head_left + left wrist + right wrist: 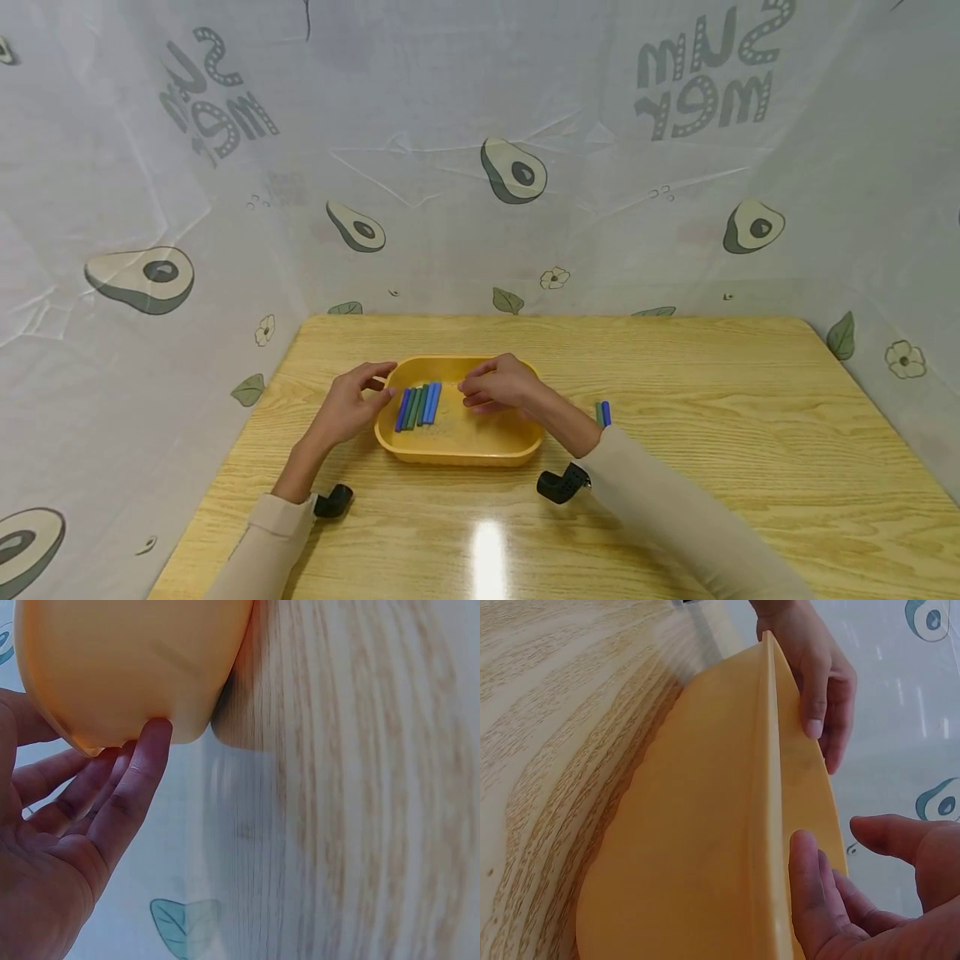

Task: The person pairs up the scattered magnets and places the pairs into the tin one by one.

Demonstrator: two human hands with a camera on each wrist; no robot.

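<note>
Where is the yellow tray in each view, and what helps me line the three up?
Head: the yellow tray is below centre, on the wooden table.
Left wrist: tray upper left, cut off by the top edge.
Right wrist: tray across the middle, cut off by the bottom edge.
Shared landmark: the left hand, at the tray's edge in all three.

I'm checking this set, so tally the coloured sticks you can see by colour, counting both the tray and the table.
Green sticks: 4 (3 in the yellow tray, 1 on the table)
Dark blue sticks: 2 (1 in the tray, 1 on the table)
Lighter blue sticks: 2 (both in the tray)
Total: 8 in sight
</note>
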